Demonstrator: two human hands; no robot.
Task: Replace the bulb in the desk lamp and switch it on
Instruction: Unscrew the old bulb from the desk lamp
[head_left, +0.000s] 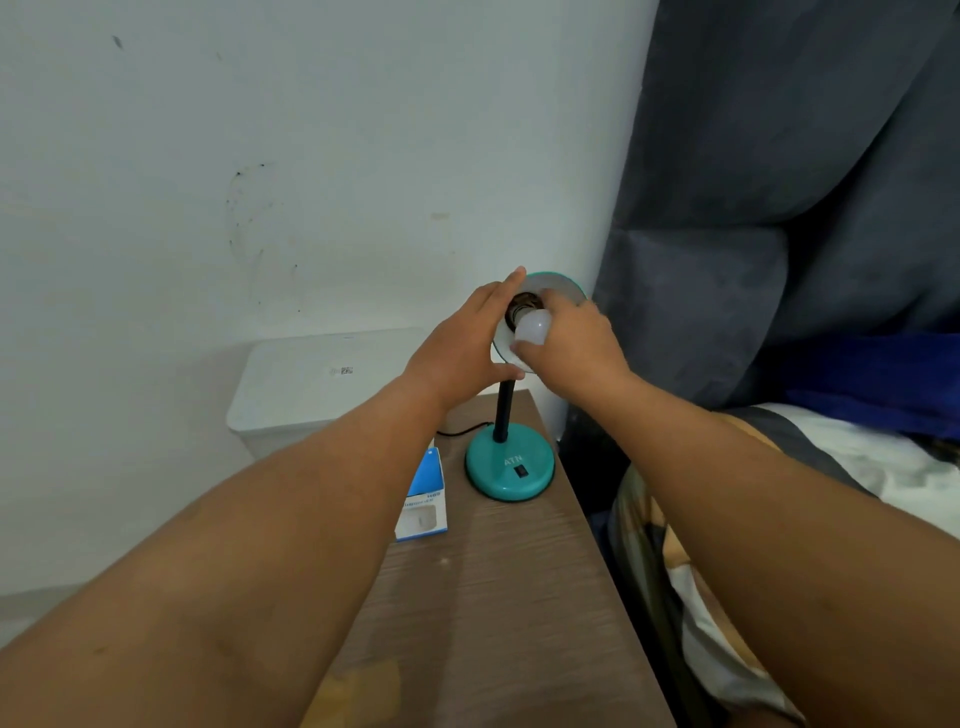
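A teal desk lamp stands at the far end of a narrow wooden table; its round base (509, 465) carries a black rocker switch (521, 472). The shade (563, 285) is tipped toward me, white inside, with the dark socket (521, 304) showing. My left hand (462, 348) grips the shade's left rim, thumb under it. My right hand (571, 338) is shut on a white bulb (532, 327), whose metal base sits at the socket's mouth. The lamp is unlit.
A blue and white bulb box (423, 506) stands on the table (493, 597) left of the lamp base. A black cord (460, 430) runs off behind. A white bin lid (322, 379) sits by the wall. A bed (831, 493) and dark curtain (779, 208) are on the right.
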